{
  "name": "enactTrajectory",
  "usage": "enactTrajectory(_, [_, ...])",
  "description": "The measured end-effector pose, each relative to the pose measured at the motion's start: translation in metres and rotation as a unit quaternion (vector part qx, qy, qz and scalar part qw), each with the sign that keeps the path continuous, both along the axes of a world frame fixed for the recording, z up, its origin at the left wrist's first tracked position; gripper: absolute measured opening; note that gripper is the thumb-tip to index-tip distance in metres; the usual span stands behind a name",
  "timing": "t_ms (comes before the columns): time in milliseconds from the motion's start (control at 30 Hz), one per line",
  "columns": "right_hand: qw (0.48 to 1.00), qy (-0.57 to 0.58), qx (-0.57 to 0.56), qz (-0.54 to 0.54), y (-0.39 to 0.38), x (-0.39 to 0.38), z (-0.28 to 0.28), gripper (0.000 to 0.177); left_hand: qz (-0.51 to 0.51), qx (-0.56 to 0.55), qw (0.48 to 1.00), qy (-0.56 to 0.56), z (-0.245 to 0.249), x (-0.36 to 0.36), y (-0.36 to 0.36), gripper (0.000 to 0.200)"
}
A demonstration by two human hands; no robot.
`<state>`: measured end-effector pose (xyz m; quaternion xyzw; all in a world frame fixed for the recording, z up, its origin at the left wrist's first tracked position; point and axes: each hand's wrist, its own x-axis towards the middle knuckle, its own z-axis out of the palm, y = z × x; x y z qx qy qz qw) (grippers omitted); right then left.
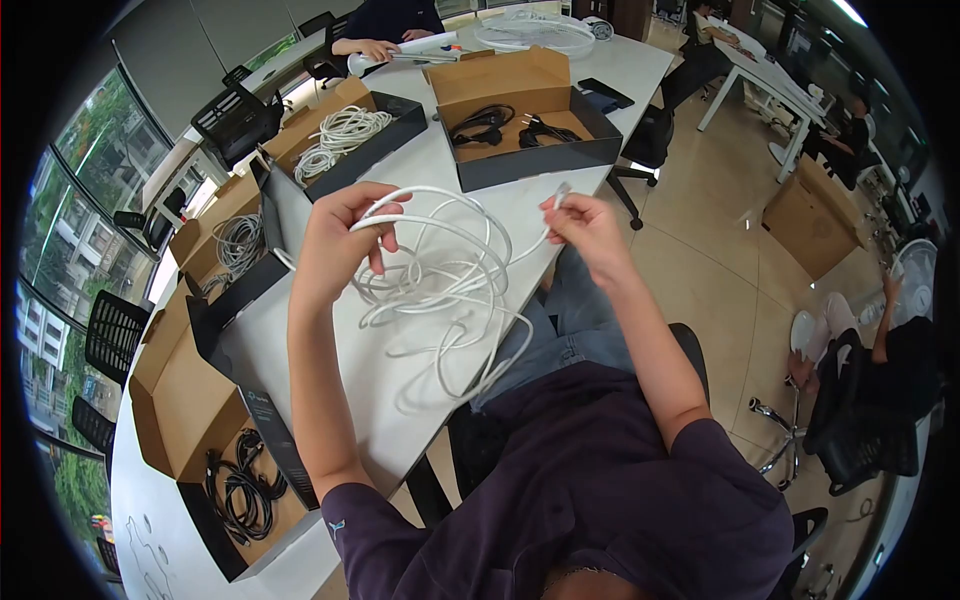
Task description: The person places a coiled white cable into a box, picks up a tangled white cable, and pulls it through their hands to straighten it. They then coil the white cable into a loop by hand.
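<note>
**White cable stretched between 2 hands**

The left hand [340, 235] is clenched around several loops of the white cable [440, 290]. The right hand [585, 225] pinches 1 end of it, with the plug tip pointing up and away from the person. Between the hands the strands run side to side. The loose loops sag over the table [330, 380] near its front edge; whether they touch it cannot be told. Beyond stand 2 open boxes, the left box [390, 115] with white cords and the right box [530, 165] with black cords.

White table [300, 350], open cardboard boxes [530, 165] of coiled cables [340, 135], dark phone [605, 93], white cable [455, 285] trailing
</note>
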<state>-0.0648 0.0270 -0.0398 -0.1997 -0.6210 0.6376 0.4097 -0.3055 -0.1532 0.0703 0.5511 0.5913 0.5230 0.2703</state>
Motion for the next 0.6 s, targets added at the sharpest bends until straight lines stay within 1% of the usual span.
enactTrajectory(167, [0.992,-0.052,-0.069,0.089,-0.01,-0.026,-0.007,0.016,0.071,0.031,0.997,-0.012,0.004,0.0,-0.002,0.022])
enactTrajectory(200, [0.991,-0.069,-0.068,0.097,-0.011,-0.031,-0.009,0.018,0.058,0.081,0.994,-0.04,-0.002,-0.003,0.0,0.027])
enactTrajectory(300, [0.981,-0.09,-0.075,0.152,-0.018,-0.043,-0.02,0.022,0.056,0.134,0.989,-0.021,-0.003,-0.003,-0.001,0.026])
enactTrajectory(400, [0.97,-0.111,-0.067,0.204,-0.03,-0.05,-0.022,0.023,0.085,0.169,0.982,0.017,-0.006,-0.003,0.0,0.021])
enactTrajectory(533, [0.95,-0.161,-0.036,0.266,-0.034,-0.052,-0.023,0.028,0.168,0.189,0.966,0.05,-0.008,0.0,0.006,0.014])
enactTrajectory(600, [0.969,-0.105,-0.057,0.215,-0.03,-0.049,-0.028,0.034,0.216,0.185,0.957,0.058,-0.008,-0.005,0.008,0.011])
